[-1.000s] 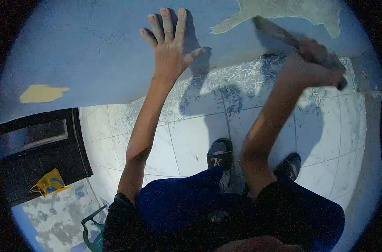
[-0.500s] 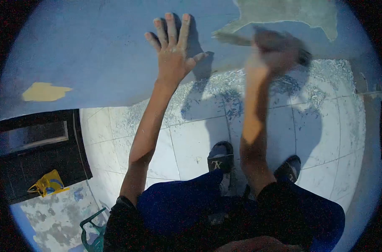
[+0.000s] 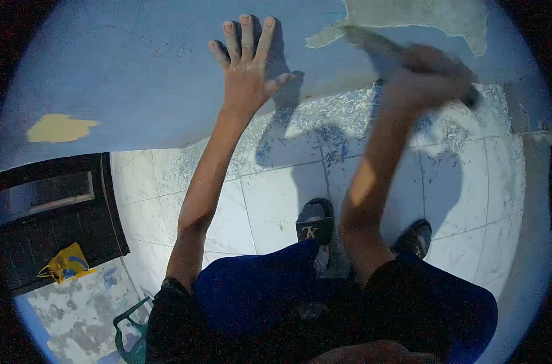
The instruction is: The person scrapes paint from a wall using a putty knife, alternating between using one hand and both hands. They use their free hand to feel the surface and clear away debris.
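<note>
Fingers of the left hand [image 3: 247,70] spread flat on the blue painted wall [image 3: 136,79], while the blurred right hand [image 3: 430,82] grips a flat metal scraper [image 3: 373,41] at the bare grey patch's [image 3: 421,15] edge, above white floor tiles [image 3: 276,200] littered with paint flakes [image 3: 342,115].

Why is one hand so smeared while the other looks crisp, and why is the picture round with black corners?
Head view: the right hand and its scraper are motion-blurred; the left hand, flat on the wall, is sharp. A fisheye lens bends the floor tiles and leaves dark corners. Hard light casts crisp arm shadows on wall and tiles.
</note>
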Action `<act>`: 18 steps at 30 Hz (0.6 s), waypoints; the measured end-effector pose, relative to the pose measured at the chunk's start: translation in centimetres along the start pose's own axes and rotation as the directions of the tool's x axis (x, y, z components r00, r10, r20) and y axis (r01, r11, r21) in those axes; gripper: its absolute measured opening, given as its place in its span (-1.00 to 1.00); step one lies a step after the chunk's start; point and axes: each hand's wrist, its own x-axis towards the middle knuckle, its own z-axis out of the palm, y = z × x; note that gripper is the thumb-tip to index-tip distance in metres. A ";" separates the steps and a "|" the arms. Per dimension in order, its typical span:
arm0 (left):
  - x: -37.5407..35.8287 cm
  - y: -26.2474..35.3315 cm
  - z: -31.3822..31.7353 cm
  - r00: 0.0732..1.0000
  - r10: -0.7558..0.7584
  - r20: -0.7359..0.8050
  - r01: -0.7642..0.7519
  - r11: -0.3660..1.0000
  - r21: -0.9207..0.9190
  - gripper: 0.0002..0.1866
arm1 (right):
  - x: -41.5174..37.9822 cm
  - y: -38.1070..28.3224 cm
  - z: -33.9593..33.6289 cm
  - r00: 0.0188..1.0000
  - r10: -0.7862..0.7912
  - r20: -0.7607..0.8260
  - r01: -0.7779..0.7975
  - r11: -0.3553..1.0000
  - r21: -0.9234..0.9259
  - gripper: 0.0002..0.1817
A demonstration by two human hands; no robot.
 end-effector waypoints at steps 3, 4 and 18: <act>0.5 0.1 0.1 1.000 0.002 -0.029 -0.003 1.000 -0.010 0.21 | -0.7 0.3 1.2 1.000 0.015 0.016 -0.015 1.000 -0.020 -0.60; 0.2 0.1 0.0 1.000 0.000 -0.027 0.000 1.000 -0.016 0.21 | -0.5 -0.7 1.2 1.000 -0.010 -0.003 0.010 1.000 -0.015 -0.60; -0.2 -0.1 -0.2 1.000 0.011 -0.025 -0.012 0.999 -0.039 0.17 | -0.9 0.3 0.5 0.998 0.056 0.001 -0.056 0.998 0.019 -0.64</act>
